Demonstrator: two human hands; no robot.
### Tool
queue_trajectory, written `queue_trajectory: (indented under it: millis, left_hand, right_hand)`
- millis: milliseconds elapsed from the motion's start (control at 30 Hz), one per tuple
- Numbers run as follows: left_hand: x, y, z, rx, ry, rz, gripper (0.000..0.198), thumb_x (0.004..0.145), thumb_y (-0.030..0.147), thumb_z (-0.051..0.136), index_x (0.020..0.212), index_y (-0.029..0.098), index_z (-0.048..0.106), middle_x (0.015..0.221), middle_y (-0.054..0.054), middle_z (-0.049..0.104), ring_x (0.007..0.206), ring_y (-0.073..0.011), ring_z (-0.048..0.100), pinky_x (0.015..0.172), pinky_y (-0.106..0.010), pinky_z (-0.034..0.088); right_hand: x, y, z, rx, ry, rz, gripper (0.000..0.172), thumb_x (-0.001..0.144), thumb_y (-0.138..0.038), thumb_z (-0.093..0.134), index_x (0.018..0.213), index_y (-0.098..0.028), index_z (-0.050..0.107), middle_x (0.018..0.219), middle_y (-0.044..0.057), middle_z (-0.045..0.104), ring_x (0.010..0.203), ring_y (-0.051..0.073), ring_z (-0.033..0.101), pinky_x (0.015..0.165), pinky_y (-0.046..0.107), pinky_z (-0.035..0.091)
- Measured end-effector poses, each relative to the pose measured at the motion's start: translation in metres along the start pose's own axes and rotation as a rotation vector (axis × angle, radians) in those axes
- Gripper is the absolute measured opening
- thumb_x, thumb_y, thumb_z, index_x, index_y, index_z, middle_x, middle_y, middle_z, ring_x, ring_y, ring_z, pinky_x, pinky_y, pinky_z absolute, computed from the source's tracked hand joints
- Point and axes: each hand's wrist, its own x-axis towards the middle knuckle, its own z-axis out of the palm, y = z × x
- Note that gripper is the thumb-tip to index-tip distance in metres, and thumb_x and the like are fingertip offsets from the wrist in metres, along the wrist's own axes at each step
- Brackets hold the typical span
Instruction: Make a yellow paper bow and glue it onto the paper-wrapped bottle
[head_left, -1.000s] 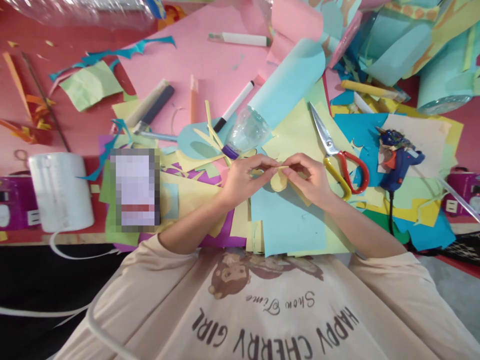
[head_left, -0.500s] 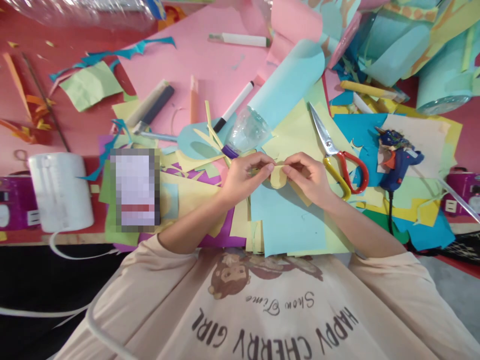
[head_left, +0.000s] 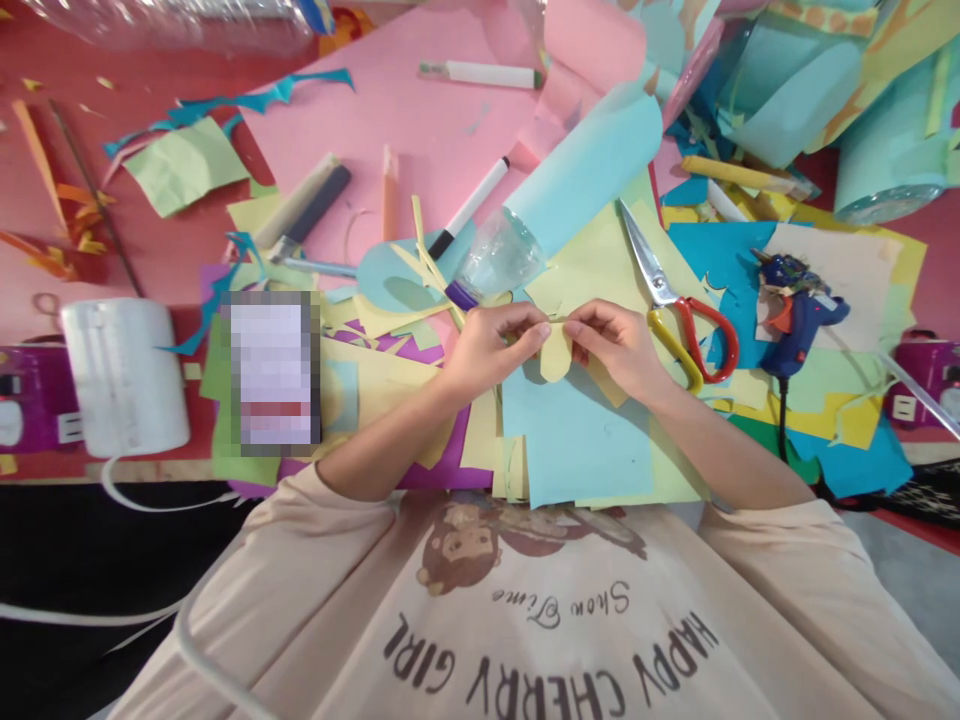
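Between my two hands is a small pale-yellow paper cutout [head_left: 556,358] with a rounded lower end. My left hand [head_left: 501,348] pinches its upper left edge between thumb and fingers. On the other side, my right hand [head_left: 613,345] pinches the upper right edge. The fingers cover the cutout's top. Below it lies a light-blue paper sheet [head_left: 585,440]. Just beyond my left hand rests a clear plastic bottle [head_left: 501,258] wrapped in light-blue paper, its purple cap toward me. Scissors [head_left: 675,305] with red and yellow handles lie open to the right of my right hand.
A blue glue gun [head_left: 799,335] lies on papers at the right, its cord running toward me. At left are a phone [head_left: 271,375] and a white power strip [head_left: 126,375]. Markers [head_left: 471,208], paper scraps and another light-blue wrapped bottle [head_left: 885,150] lie farther back.
The yellow cutout's lower part now hangs flatter and longer, where it was curled up before. Both hands keep their pinch in nearly the same place.
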Motion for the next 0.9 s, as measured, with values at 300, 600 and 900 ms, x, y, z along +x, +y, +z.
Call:
queue_trajectory:
  millis: [300,600,900]
  left_hand:
    - [0.0007,-0.0064,0.0023,0.083,0.029,0.019,0.033,0.090,0.041,0.053,0.067,0.017,0.059,0.054,0.002,0.056,0.049,-0.0080,0.052,0.047,-0.020,0.041]
    - [0.0003,-0.0077,0.0018,0.086,0.010,-0.013,0.031,0.089,0.041,0.055,0.069,0.017,0.061,0.056,0.002,0.057,0.050,-0.0080,0.053,0.048,-0.020,0.042]
    - [0.0007,-0.0084,0.0017,0.120,-0.001,0.017,0.028,0.089,0.037,0.053,0.069,0.018,0.059,0.057,0.002,0.056,0.050,-0.0081,0.051,0.048,-0.021,0.041]
  right_hand:
    - [0.0002,-0.0002,0.0010,0.013,-0.012,0.020,0.031,0.079,-0.046,0.073,0.074,-0.018,0.059,0.059,-0.004,0.057,0.050,0.008,0.051,0.050,0.024,0.045]
    - [0.0025,0.0001,-0.0004,0.012,-0.017,0.053,0.032,0.080,-0.046,0.072,0.071,-0.018,0.059,0.056,-0.004,0.056,0.050,0.009,0.051,0.050,0.025,0.045]
    - [0.0036,-0.0020,-0.0013,-0.020,-0.042,0.042,0.026,0.084,-0.034,0.070,0.068,-0.018,0.058,0.055,-0.003,0.056,0.050,0.009,0.052,0.051,0.025,0.045]
